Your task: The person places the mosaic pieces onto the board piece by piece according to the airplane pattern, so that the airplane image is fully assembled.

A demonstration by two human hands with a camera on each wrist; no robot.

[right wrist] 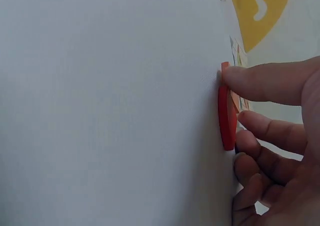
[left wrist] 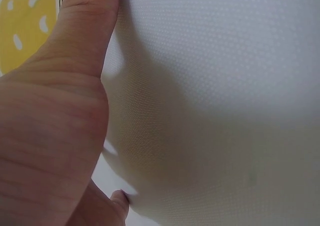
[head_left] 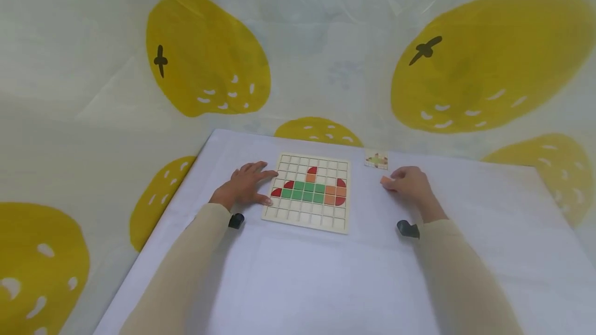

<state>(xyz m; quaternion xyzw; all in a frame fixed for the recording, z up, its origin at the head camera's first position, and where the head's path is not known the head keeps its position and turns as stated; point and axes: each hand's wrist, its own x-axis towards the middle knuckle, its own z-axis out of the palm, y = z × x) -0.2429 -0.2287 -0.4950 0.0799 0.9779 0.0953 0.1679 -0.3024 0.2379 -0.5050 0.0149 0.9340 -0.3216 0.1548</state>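
A square grid board (head_left: 309, 217) lies on the table with green, orange and red tiles set in its middle rows. My left hand (head_left: 247, 185) is spread at the board's left edge, fingertips and thumb right at the rim. In the left wrist view, the thumb (left wrist: 85, 30) stretches along the white cloth. To the right of the board, my right hand (head_left: 412, 185) pinches an orange tile (head_left: 385, 180) between thumb and fingers. The right wrist view shows a red curved tile (right wrist: 226, 123) close by these fingers, low over the cloth.
A small pattern card (head_left: 376, 160) lies behind the right hand, near the table's back edge. White cloth (head_left: 316, 283) covers the table. Behind it hangs a pale curtain (head_left: 316, 66) printed with big yellow fruit. Dark wrist-camera mounts (head_left: 408, 229) sit under both wrists.
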